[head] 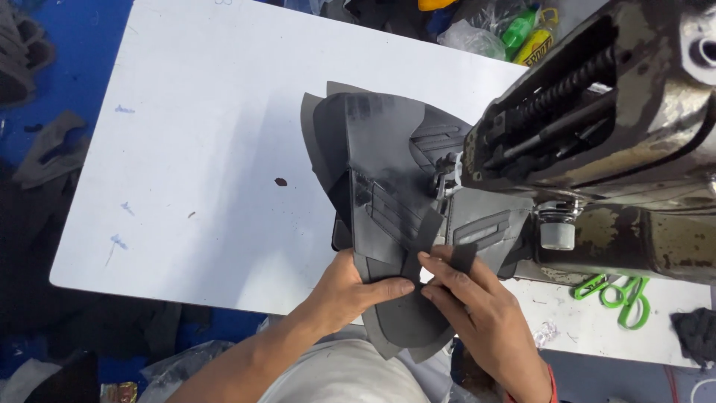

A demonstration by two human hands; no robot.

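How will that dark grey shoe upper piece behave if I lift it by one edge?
Probably floppy: the shoe upper piece is thin, its near end curving off the white table. Likely light, since fingertips of the left hand and right hand hold it. The matte surface should grip.

Head camera looks steeply down, close over the white table (186, 186).

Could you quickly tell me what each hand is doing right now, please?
Left hand: closed, pinching the edge of the dark shoe upper.
Right hand: fingers closed on the black strap lying on the upper.
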